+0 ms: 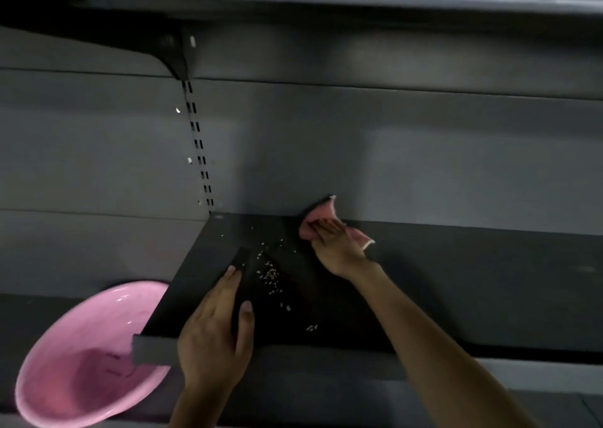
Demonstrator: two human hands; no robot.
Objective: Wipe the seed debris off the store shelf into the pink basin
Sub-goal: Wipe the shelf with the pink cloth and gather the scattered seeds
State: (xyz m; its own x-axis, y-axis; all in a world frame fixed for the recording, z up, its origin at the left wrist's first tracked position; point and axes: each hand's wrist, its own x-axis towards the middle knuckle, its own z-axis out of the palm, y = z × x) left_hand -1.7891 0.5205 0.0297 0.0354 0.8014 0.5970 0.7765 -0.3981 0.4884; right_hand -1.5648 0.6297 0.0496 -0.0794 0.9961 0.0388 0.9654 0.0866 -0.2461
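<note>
Right hand flat on a pink cloth, fingers straight and together, pressing it down at the back of the dark shelf where shelf meets the grey back panel. Cloth bunched under and around the fingers — one corner turned up against the panel beyond the fingertips, another corner with a pale edge sticking out to the right of the hand.

Left hand laid on the shelf near its front left corner, fingers straight and pointing away from the body, thumb spread out to the right, palm over the front edge; nothing held.

Seeds scattered on the shelf between the two hands — thickest cluster just right of the left fingertips, a few strays nearer the cloth, a few more just right of the left thumb towards the front edge.

Pink basin below and to the left of the left hand, tilted, partly tucked under the shelf's left front corner, open side facing up and towards the camera.

Slotted upright on the panel, above and beyond the left hand.
</note>
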